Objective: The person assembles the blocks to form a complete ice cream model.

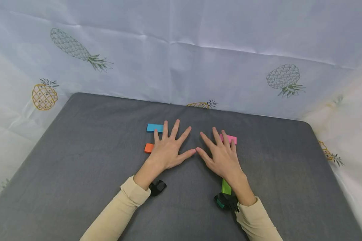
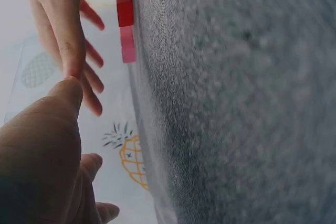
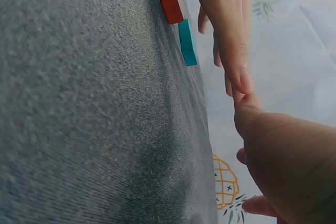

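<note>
Left hand flat on grey tabletop, fingers spread, holds nothing. Blue block and orange block just beside it. Right hand flat too, fingers spread, fingertips over pink block. Thumbs nearly touch. Green block by right wrist.

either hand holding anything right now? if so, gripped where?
Nothing is held. The left hand and right hand lie flat, fingers spread, on the grey mat; no grip on any block.
</note>
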